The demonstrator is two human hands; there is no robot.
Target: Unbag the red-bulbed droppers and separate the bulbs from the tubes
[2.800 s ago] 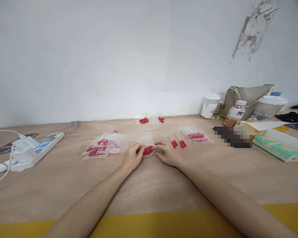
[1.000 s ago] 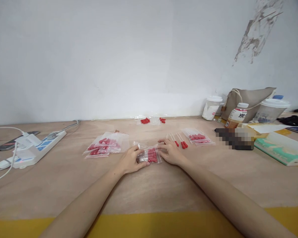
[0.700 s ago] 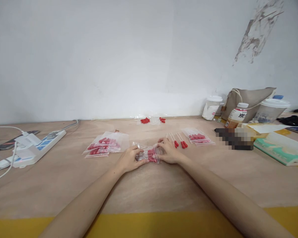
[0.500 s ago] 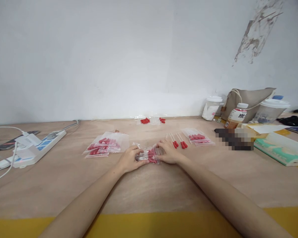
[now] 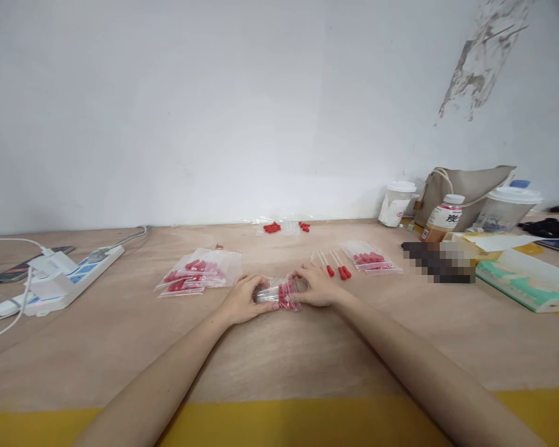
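Both my hands are closed around a clear plastic bag (image 5: 294,297) in the middle of the table. Inside lie several glass droppers (image 5: 269,293), their red rubber bulbs pointing right. My left hand (image 5: 246,299) grips the glass-tube end, thumb along the near side. At the bulb end, my right hand (image 5: 315,285) pinches the plastic. Just right of that hand, loose droppers with red bulbs (image 5: 345,272) lie on the wood, partly hidden by it. Filled zip bags (image 5: 198,273) are piled on the left. More filled zip bags (image 5: 370,257) lie on the right.
Near the wall are loose red bulbs (image 5: 272,227) on clear plastic. A white power strip (image 5: 81,279) with cables is at left. On the right stand a lidded cup (image 5: 397,203), a drink bottle (image 5: 443,217), a grey bag (image 5: 470,189) and a green-and-white packet (image 5: 522,282).
The bag and the droppers in it have shifted slightly between my hands, and the tubes now lie more level. Both hands have barely moved and keep their hold.
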